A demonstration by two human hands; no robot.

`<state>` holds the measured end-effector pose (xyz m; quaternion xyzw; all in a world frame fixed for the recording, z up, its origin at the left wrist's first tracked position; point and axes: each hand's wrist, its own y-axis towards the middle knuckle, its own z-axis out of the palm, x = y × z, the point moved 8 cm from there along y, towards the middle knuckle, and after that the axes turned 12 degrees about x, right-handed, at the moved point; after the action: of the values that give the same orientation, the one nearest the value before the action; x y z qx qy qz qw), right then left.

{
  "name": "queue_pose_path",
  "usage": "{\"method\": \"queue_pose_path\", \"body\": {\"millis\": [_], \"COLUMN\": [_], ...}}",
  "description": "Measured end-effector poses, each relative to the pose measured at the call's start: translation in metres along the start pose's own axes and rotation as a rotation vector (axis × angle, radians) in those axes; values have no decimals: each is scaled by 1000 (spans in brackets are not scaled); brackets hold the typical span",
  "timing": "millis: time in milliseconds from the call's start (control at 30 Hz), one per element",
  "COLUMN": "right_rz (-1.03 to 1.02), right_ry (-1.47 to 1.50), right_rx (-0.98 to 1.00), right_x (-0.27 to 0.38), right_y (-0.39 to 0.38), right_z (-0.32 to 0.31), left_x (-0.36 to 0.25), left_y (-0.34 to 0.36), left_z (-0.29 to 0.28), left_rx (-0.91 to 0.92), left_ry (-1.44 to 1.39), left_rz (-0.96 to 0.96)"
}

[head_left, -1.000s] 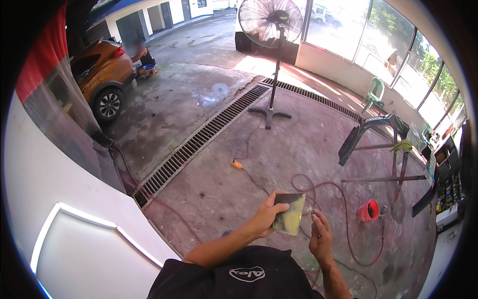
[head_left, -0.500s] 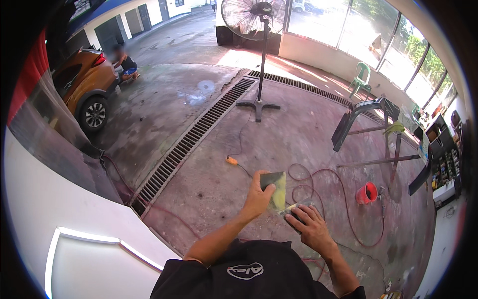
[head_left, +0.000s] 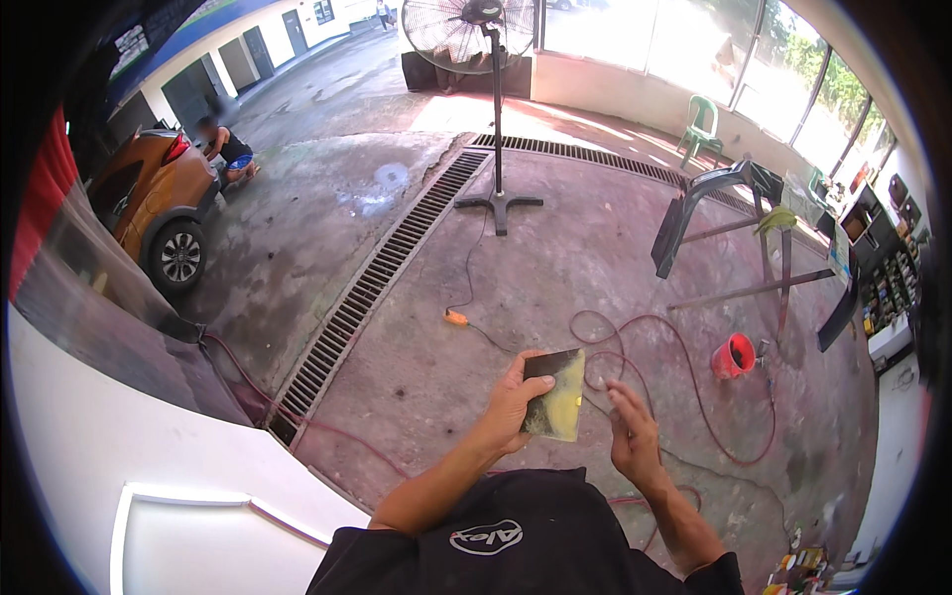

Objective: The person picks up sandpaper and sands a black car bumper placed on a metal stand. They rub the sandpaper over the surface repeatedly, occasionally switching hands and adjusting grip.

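Note:
My left hand (head_left: 513, 402) is closed round the left edge of a flat rectangular piece (head_left: 561, 402). Its face is black near my thumb and smeared or dusted yellow over the rest; its exact kind does not show. To the right of the piece and apart from it, my right hand (head_left: 635, 436) is raised with slightly bent fingers. Nothing shows in the right hand, though part of its palm is hidden.
A red hose (head_left: 694, 426) loops over the floor near a red bucket (head_left: 734, 356). An orange plug or socket (head_left: 455, 318) lies on a cable from the standing fan (head_left: 498, 119). Dark panels hang on a metal stand (head_left: 754, 226). A person (head_left: 233, 149) crouches by an orange car (head_left: 164, 203).
My right hand has come off the dark edge it was pressing and lifted away. My left hand has turned the piece so more of its face shows. The view has shifted slightly.

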<state>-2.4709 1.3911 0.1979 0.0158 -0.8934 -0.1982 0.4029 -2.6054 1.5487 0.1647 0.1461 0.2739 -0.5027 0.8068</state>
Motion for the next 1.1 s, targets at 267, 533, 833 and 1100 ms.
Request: {"method": "queue_pose_path", "body": {"millis": [267,533,833,1100], "right_rz": [-64,-201,-340,-295], "right_ry": [-415,-672,-391,-679], "right_rx": [203,474,209,238], "right_x": [39,41,44,55], "right_y": [47,23,28,23], "right_z": [-18,12,8,-19], "left_x": [7,-34,-22,-37], "left_y": [24,21,20,2], "left_z": [-45,-33,-9,4], "left_rx": [-172,-250,-172,-116], "left_ry": [479,671,219,596], "left_rz": [168,286,143,270]}}
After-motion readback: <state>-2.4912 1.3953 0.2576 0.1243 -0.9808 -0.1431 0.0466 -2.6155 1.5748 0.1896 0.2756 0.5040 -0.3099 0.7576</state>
